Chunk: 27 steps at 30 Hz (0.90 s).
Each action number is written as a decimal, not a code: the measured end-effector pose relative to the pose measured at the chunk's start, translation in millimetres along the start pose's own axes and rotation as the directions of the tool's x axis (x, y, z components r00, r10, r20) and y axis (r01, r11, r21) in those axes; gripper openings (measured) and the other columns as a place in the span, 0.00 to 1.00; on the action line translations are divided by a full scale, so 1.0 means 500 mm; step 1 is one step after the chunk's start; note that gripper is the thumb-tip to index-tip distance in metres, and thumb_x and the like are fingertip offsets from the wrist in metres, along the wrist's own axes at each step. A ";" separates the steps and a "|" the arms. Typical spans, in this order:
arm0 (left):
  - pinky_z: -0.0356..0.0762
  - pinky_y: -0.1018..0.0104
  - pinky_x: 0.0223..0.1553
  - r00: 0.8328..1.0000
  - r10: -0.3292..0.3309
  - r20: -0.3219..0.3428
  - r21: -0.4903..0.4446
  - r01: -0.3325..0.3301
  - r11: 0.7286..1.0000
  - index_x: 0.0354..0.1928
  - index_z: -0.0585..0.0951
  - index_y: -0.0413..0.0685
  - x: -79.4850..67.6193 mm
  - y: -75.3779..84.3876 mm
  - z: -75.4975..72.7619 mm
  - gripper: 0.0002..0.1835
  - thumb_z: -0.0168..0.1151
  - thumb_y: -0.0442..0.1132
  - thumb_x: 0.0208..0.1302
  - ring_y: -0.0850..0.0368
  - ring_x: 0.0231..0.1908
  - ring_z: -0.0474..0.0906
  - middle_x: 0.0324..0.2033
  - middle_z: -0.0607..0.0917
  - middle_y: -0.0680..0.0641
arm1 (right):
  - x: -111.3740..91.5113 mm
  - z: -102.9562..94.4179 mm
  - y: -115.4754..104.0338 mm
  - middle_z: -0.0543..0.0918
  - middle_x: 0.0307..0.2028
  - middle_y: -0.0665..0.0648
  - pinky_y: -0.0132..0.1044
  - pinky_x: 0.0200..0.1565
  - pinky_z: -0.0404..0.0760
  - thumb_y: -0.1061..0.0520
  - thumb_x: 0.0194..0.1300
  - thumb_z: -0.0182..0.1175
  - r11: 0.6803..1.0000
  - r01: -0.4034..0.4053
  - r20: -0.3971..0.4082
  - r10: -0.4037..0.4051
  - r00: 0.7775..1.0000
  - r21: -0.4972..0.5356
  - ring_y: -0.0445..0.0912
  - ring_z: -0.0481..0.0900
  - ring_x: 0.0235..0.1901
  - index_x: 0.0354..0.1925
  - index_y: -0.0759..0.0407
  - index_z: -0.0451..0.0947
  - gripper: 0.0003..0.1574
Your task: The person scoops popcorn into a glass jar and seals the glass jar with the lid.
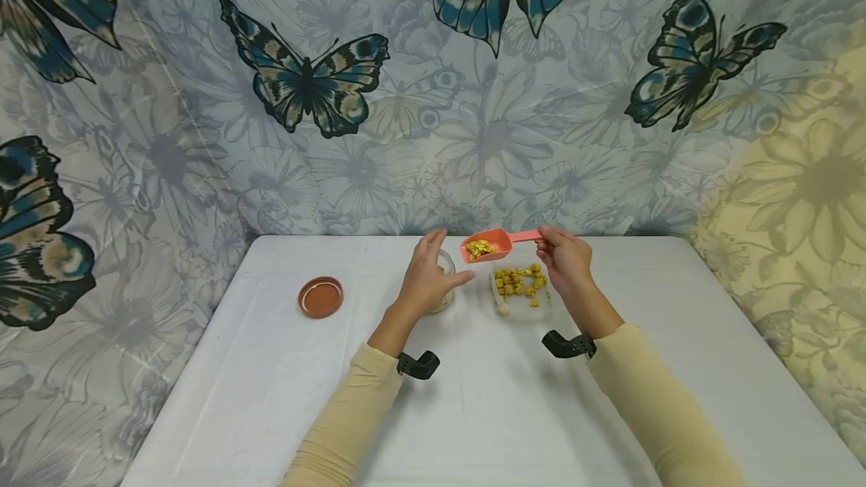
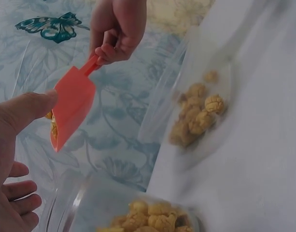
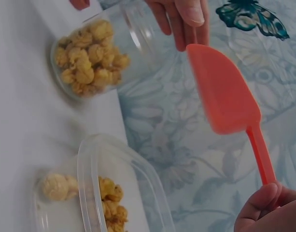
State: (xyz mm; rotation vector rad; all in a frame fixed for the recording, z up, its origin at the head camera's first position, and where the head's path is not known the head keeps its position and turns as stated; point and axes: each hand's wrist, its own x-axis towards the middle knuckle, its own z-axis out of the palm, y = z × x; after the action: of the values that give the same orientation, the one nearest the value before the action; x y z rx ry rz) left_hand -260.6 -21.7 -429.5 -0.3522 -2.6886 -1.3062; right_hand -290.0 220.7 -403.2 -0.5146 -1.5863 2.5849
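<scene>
My right hand (image 1: 567,258) pinches the thin handle of a coral-pink scoop (image 1: 502,244), held level and loaded with yellow popcorn (image 1: 481,249). My left hand (image 1: 426,276) stands with fingers and thumb spread, in front of a clear glass jar (image 3: 133,36) and largely hiding it in the head view. Popcorn (image 3: 87,60) fills the lower part of the jar. The scoop's tip points toward the left hand, near the jar's mouth; the left thumb (image 2: 32,108) overlaps the scoop in the left wrist view. Below the scoop sits a clear plastic container (image 3: 93,193) with more popcorn.
A brown round lid (image 1: 321,297) lies on the white-covered table (image 1: 467,412), left of the jar. Behind the table's far edge hangs a butterfly-patterned cloth (image 1: 473,164). Black bands with camera mounts (image 1: 568,345) are on both wrists.
</scene>
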 end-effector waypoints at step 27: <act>0.61 0.41 0.70 0.994 -0.110 -0.019 -0.048 0.109 0.993 0.75 0.58 0.49 -0.009 -0.069 -0.009 0.55 0.74 0.60 0.48 0.44 0.73 0.56 0.73 0.59 0.43 | 0.000 0.035 0.034 0.80 0.23 0.49 0.24 0.26 0.79 0.59 0.70 0.58 0.998 -0.006 0.006 0.006 1.000 -0.070 0.37 0.77 0.22 0.39 0.59 0.79 0.04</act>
State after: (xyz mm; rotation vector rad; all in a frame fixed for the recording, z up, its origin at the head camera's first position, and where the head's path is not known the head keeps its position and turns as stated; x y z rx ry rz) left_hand -265.1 -46.5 -453.9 -0.1969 -2.6979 -1.3953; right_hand -293.4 197.6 -410.9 -0.5177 -1.6846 2.5454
